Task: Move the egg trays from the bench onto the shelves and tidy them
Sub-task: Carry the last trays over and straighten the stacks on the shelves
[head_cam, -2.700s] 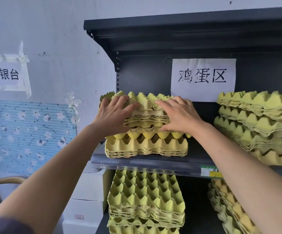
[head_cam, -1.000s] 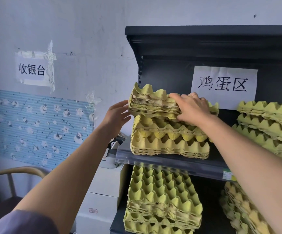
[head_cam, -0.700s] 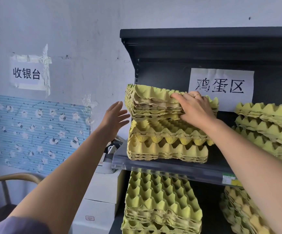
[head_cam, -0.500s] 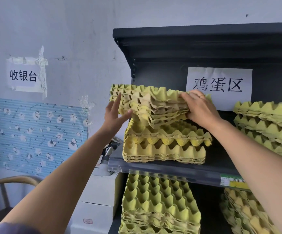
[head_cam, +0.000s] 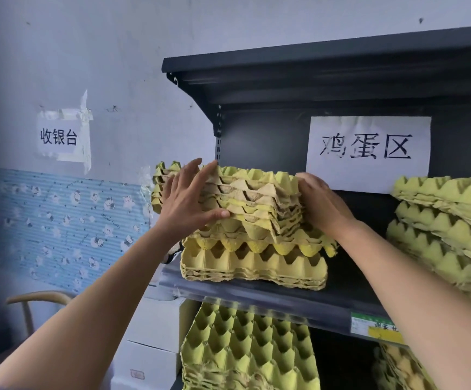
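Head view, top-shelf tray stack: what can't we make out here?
- Rear of the upper tray bundle: hidden by its own front; alignment with the trays below is unclear.
- Right hand: fingers wrap behind the bundle, out of sight.
- Right-side stack: cut off by the frame edge.
- Shelf price tag: print too small and partly covered by the right forearm.

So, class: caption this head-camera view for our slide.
Both hands, left and right, grip the upper egg-tray stack.
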A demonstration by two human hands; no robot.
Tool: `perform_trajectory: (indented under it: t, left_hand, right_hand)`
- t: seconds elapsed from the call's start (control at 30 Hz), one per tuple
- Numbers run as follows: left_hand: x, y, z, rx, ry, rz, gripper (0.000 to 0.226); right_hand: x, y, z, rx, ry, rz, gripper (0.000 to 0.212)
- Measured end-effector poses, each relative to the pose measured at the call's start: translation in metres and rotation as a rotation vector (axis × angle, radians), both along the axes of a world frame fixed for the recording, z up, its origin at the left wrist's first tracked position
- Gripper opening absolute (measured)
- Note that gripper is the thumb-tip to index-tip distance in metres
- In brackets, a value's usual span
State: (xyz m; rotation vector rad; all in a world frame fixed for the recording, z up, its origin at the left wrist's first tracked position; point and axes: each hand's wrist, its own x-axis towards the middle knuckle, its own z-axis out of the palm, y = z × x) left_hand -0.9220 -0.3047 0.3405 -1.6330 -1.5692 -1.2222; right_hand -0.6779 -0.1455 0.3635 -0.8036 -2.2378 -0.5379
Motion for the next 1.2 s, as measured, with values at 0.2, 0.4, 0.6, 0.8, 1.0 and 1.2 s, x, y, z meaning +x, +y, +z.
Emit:
perform_trajectory:
  t: [0.2,0.4,0.6,0.8,1.0,1.2]
  left_hand:
    - [-0.001,-0.002,0.001,-0.06,-0.004,0.039,0.111]
    - [0.002,-0.008,0.007,-0.112,0.004,0.061,0.115]
    - [-0.006,-0.019,0.013,-0.163,0.076,0.005,0.107]
    - [-0.045,-0.024,0.015,-0.255,0.213,0.086,0.11]
    - [-0.079,-0.019,0.015,-0.286,0.306,0.245,0.112]
    - [-0.075,-0.018,0.025,-0.095,0.392,0.247,0.091]
  right_hand:
    - [0.012,-0.011,0.005,-0.078,-0.076,0.058,0.062]
    - [0.013,-0.047,0.014,-0.161,0.253,0.329,0.047]
    - [-0.019,-0.13,0.04,0.05,0.163,0.285,0.049]
    - [-0.077,-0.171,0.031,0.138,-0.349,-0.306,0.108]
    - [-0.101,-0.175,0.033,0.083,-0.291,-0.47,0.096]
    - [-0.089,-0.167,0.038,0.085,-0.243,-0.435,0.073]
